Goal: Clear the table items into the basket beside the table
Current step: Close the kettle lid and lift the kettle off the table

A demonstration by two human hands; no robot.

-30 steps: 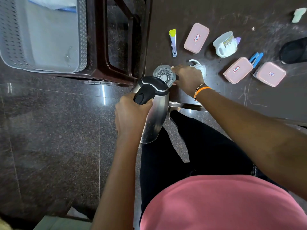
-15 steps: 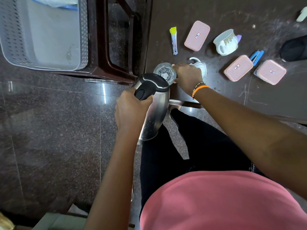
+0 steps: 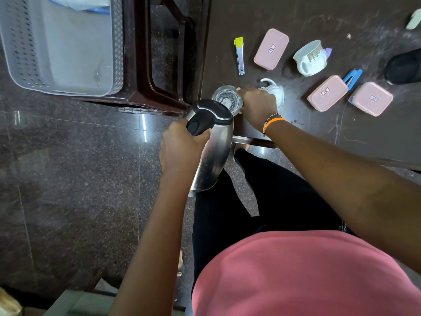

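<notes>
My left hand [image 3: 180, 147] grips the black handle of a steel kettle [image 3: 213, 153], held off the table's near-left corner. My right hand [image 3: 256, 106] is closed around a clear glass [image 3: 226, 96] at that corner of the dark table [image 3: 319, 137]. A small white cup [image 3: 274, 90] stands just behind my right hand. Further back lie a nail clipper [image 3: 239, 55], three pink lidded boxes [image 3: 271, 49] [image 3: 327, 92] [image 3: 370, 98], a white patterned mug [image 3: 311, 57] and a blue clip [image 3: 352, 78]. The grey basket [image 3: 29, 71] sits at the upper left on a dark stool [image 3: 145, 96].
A black object [image 3: 404, 66] lies at the table's right edge and a pale item [image 3: 414, 20] at the far right corner. Some white and blue material [image 3: 77, 2] lies at the basket's far end. Polished stone floor [image 3: 68, 179] spreads to the left between me and the basket.
The kettle has lifted slightly in my left hand. My right hand stays closed on the glass at the table corner.
</notes>
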